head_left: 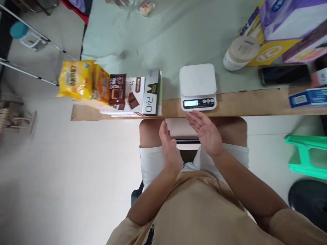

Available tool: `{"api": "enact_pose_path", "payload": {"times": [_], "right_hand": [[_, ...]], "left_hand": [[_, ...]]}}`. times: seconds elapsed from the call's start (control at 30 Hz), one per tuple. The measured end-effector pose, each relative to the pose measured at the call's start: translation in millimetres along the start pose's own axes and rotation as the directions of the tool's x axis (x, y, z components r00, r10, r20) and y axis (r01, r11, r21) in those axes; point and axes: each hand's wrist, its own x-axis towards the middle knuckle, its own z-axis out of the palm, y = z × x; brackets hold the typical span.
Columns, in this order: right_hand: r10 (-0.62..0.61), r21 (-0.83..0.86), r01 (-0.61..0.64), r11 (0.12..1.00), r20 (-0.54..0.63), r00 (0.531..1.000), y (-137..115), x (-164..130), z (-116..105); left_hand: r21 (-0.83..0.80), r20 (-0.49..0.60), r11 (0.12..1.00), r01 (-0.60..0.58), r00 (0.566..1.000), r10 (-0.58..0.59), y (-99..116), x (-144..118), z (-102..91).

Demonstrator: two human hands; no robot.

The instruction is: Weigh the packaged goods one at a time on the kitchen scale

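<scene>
Both of my hands are empty, in front of the table's near edge and above my lap. My left hand (169, 146) has its fingers stretched out, pointing toward the table, palm turned inward. My right hand (206, 132) lies flat and open, its fingertips close to the front of a white kitchen scale (198, 81); whether they touch it I cannot tell. The scale's small display is lit and its plate bears nothing. Left of the scale, a grey and black box (152, 92) and a brown snack packet (117, 89) rest on a white box (136, 97) with chocolate pictures.
Yellow snack bags (78, 79) stand at the table's left. On the right are a lidded jar (241, 52), a yellow box (270, 52), a dark phone (284, 75) and a blue box (304, 98). A green stool (305, 154) stands on the floor at right.
</scene>
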Motion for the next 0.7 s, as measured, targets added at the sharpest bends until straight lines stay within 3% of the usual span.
{"api": "enact_pose_path", "payload": {"times": [0.07, 0.13, 0.27, 0.43, 0.57, 0.63, 0.7], "right_hand": [[-0.047, -0.009, 0.046, 0.999, -0.108, 0.993, -12.2, -24.5, -36.4], [-0.108, -0.037, 0.101, 0.994, -0.291, 0.951, -24.1, -43.8, -75.4], [-0.219, -0.094, 0.205, 0.974, -0.613, 0.759, -48.7, -71.8, -151.7], [-0.340, -0.229, 0.277, 0.933, -0.814, 0.471, -91.8, -84.9, -244.2], [-0.438, -0.385, 0.253, 0.888, -0.875, 0.207, -141.5, -62.9, -322.2], [-0.471, -0.431, 0.234, 0.871, -0.870, 0.148, -165.7, -41.7, -360.4], [-0.522, -0.490, 0.211, 0.846, -0.842, 0.138, -185.4, -19.2, -391.9]], "left_hand": [[0.049, 0.121, 0.999, -0.018, 0.993, 0.011, -3.2, -17.6, 9.4], [0.080, 0.252, 0.997, -0.020, 0.968, 0.000, -6.3, -28.2, 23.6], [0.081, 0.449, 0.996, -0.026, 0.893, -0.014, -14.6, -30.3, 73.8], [0.034, 0.699, 0.983, -0.181, 0.708, 0.106, -23.1, -30.1, 175.8], [0.076, 0.800, 0.977, -0.198, 0.598, 0.059, -24.2, -33.6, 266.9], [0.137, 0.817, 0.963, -0.230, 0.577, 0.021, -23.7, -33.2, 307.1], [0.193, 0.802, 0.954, -0.231, 0.597, -0.018, -22.4, -32.6, 338.4]]}}
